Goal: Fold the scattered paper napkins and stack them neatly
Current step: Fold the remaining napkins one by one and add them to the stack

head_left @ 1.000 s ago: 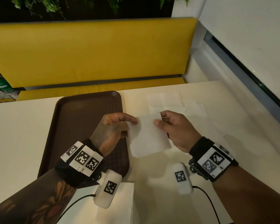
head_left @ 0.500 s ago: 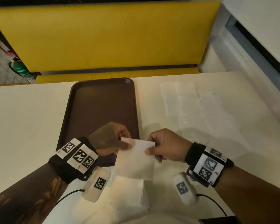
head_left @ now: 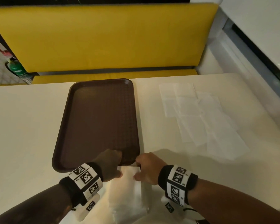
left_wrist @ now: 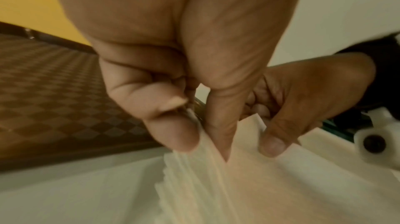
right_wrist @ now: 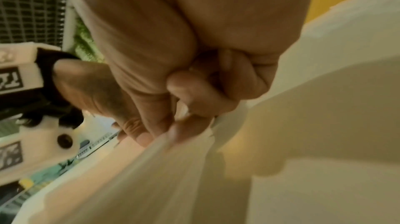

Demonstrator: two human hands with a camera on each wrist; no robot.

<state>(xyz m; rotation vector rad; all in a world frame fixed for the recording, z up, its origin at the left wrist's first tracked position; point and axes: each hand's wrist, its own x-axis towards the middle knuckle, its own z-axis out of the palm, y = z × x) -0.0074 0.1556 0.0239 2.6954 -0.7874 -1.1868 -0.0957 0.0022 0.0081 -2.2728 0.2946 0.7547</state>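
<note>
Left hand [head_left: 111, 165] and right hand [head_left: 148, 168] fingers pinched on folded napkin [head_left: 130, 172] corners, atop stack [left_wrist: 216, 193], tabletop [head_left: 23, 126].

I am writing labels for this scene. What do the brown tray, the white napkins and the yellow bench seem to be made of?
Brown tray: probably moulded plastic, matte, with a woven grid texture and a raised rim.
Folded napkin and scattered napkins: thin soft tissue paper, creased, slightly see-through.
Yellow bench: smooth padded upholstery, perhaps vinyl or leatherette; the weave cannot be seen.
</note>
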